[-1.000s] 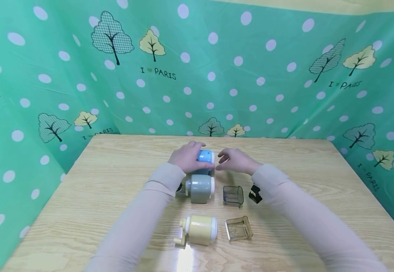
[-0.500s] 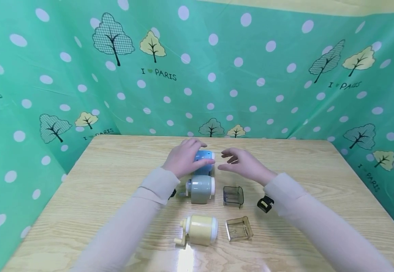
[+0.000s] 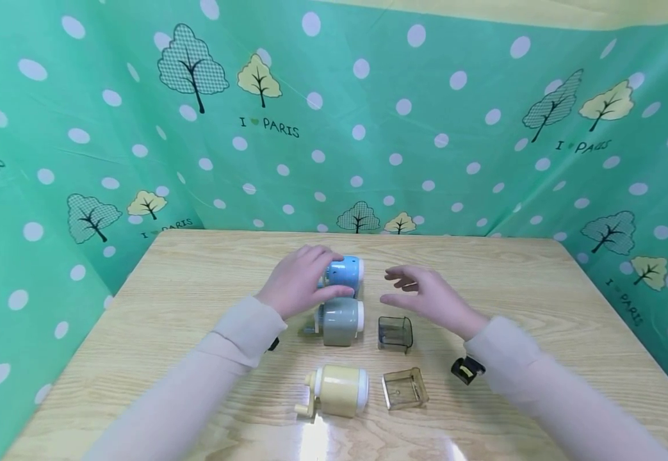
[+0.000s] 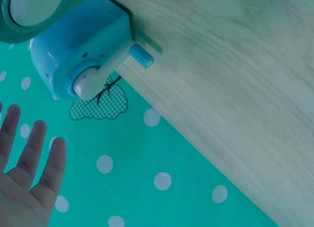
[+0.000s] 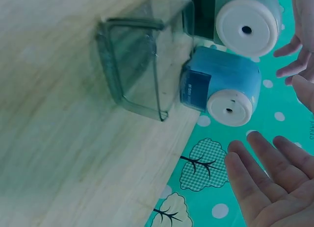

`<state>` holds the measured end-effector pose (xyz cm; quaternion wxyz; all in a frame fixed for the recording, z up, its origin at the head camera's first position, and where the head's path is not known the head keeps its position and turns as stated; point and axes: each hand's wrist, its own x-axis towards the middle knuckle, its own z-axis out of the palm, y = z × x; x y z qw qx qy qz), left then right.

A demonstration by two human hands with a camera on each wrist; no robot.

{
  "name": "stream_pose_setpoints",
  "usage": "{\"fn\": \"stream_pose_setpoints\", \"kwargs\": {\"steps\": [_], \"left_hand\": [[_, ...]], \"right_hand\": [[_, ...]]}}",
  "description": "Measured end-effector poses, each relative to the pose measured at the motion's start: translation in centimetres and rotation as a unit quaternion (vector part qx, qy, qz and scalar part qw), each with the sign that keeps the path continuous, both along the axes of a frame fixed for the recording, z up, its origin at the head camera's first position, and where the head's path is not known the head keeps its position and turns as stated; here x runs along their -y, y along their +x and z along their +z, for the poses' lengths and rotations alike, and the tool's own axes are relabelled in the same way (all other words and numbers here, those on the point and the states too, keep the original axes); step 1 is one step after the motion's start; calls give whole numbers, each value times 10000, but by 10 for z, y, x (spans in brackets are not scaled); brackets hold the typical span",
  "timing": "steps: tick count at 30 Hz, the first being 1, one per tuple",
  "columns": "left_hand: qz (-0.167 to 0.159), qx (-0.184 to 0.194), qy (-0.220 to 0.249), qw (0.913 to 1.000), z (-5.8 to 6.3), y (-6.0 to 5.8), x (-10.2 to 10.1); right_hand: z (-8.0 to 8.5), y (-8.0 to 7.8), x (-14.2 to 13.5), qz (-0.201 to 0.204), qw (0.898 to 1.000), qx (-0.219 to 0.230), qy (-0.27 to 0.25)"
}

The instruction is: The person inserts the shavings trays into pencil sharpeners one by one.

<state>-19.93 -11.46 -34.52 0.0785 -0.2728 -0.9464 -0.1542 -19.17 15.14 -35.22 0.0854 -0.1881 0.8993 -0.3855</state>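
A blue hand-crank pencil sharpener stands at the back of the group, its clear bin seated below the body in the right wrist view. My left hand hovers just left of it, fingers relaxed and holding nothing. In the left wrist view the crank handle of the blue sharpener points away from that hand's spread fingers. To the right, my right hand hangs in the air with loosely bent fingers and nothing in them. A grey-green pencil sharpener stands directly in front of the blue one.
Nearest me is a yellow pencil sharpener with its crank toward the left. A smoky clear drawer lies right of the grey-green sharpener, an amber clear drawer right of the yellow one. A dotted green curtain rises behind the wooden table.
My left hand has come off the blue sharpener, moving left and toward me. My right hand has drawn back to the right and nearer. The sharpeners and drawers stay in place.
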Motion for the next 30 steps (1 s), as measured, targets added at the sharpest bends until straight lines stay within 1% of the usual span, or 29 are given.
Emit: {"fn": "stream_pose_setpoints", "kwargs": {"steps": [8, 12, 15, 19, 24, 27, 30], "left_hand": [[-106, -68, -75, 9999, -5, 13, 3], [-201, -117, -93, 9997, -8, 18, 5], [-238, -142, -117, 9995, -10, 20, 6], [-273, -100, -106, 9995, -14, 23, 6], [-301, 96, -88, 9995, -20, 27, 5], [-297, 127, -96, 9994, -25, 29, 5], [-294, 141, -83, 9994, -28, 31, 5]], "right_hand": [[-11, 14, -6, 75, 9998, -151, 57], [-16, 19, -11, 97, 9997, -179, 101], [-20, 22, -14, 63, 9995, -197, 231], [-25, 27, -17, -25, 9991, -93, 404], [-32, 33, -19, -91, 9987, 37, 505], [-35, 35, -21, -83, 9982, 64, 587], [-39, 36, -23, -126, 9976, 184, 659]]}}
